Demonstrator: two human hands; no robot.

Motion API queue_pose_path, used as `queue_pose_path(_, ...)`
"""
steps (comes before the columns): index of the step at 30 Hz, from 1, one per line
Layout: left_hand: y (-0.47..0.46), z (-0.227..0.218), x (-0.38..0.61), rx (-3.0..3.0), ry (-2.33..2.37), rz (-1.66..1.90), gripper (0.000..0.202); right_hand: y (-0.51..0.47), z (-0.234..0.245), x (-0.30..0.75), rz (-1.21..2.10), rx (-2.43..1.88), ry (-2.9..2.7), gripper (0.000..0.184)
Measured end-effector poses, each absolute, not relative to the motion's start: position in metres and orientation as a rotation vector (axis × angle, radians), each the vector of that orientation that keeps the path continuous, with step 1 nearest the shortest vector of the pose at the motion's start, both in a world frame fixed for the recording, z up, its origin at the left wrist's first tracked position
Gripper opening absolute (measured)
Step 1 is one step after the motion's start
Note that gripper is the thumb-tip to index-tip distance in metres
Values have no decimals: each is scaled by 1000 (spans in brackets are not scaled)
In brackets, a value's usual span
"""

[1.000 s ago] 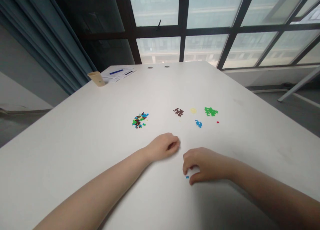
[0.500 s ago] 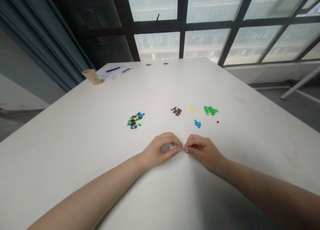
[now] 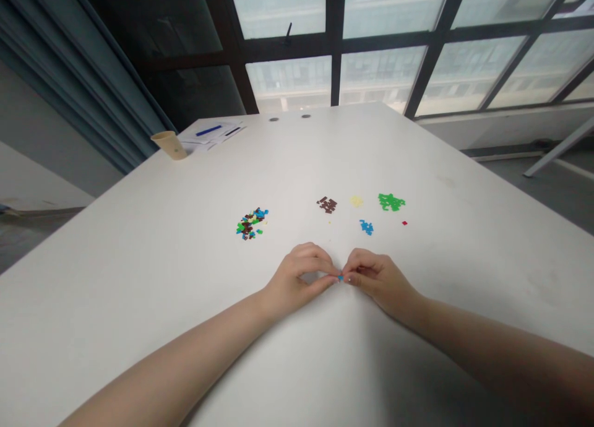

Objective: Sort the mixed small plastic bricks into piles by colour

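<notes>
Between the fingertips of both hands is a small blue piece (image 3: 340, 278), mostly covered by the fingers. My left hand (image 3: 299, 275) pinches it from the left with thumb and fingers. My right hand (image 3: 378, 275) pinches it from the right, the two sets of fingertips nearly touching. Beyond the hands lie a blue pile (image 3: 366, 227), a brown pile (image 3: 327, 205), a pale yellow pile (image 3: 356, 201) and a green pile (image 3: 391, 202) of small flat pieces. One red piece (image 3: 404, 223) lies alone on the right. A mixed-colour pile (image 3: 252, 223) sits farther left.
The white table (image 3: 278, 167) stretches toward the windows. At its far left edge stand a tan paper cup (image 3: 169, 145) and some papers (image 3: 218, 136) with a blue pen (image 3: 208, 130) on top. Two round grommets are set in the far end.
My left fingertips have moved slightly right and closed in on the blue piece. My right hand has stayed nearly still. The view has shifted a little; the piles look the same.
</notes>
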State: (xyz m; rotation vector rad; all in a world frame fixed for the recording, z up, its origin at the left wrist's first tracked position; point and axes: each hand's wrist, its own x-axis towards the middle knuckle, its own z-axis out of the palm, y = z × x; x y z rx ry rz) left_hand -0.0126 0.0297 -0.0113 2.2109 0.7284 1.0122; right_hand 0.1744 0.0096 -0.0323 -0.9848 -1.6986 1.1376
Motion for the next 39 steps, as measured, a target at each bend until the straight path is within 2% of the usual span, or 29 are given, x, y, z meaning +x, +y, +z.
queue_pose_path(9,29,-14,-14,2029,840,1007,7,3,-27,177,608,-1059,-1779,10)
queue_pose_path(24,30,-13,-11,2049,863,903,8,3,-24,175,510,-958,-1881,9)
queue_pose_path(27,32,-15,-12,2046,933,877,10,21,-22,189,372,-1098,-1875,11)
queue_pose_path(31,33,-19,-13,2086,896,772,10,57,-27,220,188,-1493,-1795,11)
queue_pose_path(39,35,-18,-14,2129,951,709,7,73,-39,239,198,-1888,-1813,16)
